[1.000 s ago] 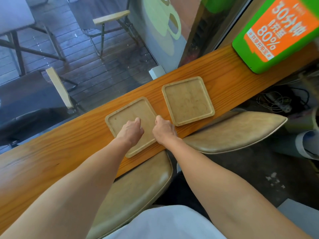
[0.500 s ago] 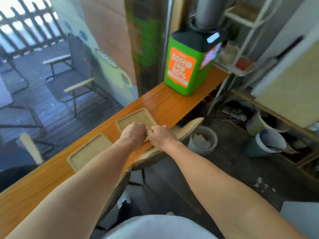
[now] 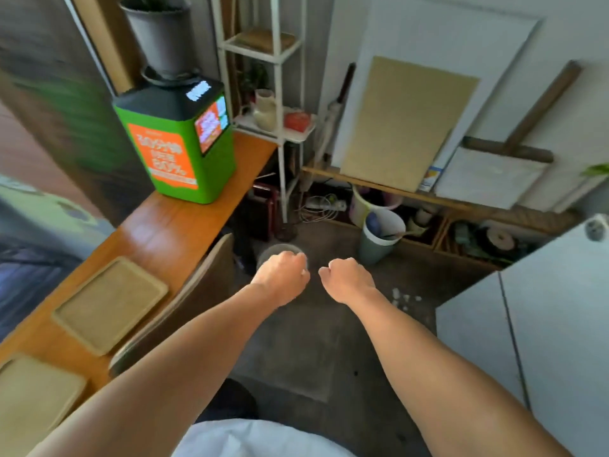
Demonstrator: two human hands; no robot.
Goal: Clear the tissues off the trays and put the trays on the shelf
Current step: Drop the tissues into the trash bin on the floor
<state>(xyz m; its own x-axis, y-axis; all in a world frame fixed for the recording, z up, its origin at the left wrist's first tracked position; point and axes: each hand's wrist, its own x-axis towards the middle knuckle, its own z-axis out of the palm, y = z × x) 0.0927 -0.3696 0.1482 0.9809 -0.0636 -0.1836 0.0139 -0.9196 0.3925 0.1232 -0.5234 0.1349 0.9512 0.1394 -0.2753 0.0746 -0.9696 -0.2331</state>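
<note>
Here the left hand [image 3: 284, 275] and right hand [image 3: 346, 279] hang curled into loose fists, near each other, over a small round bin [image 3: 280, 251] on the bare concrete floor; whether they hold tissue I cannot tell. Left of the bin, two square, raised-rim wooden trays [image 3: 110, 303] [image 3: 31, 395] lie flat near the glossy tabletop's [image 3: 164, 232] edge. Behind the bin stands a white shelf [image 3: 280, 133].

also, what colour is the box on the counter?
Green box with a black top and an orange label; head view shows it.
</note>
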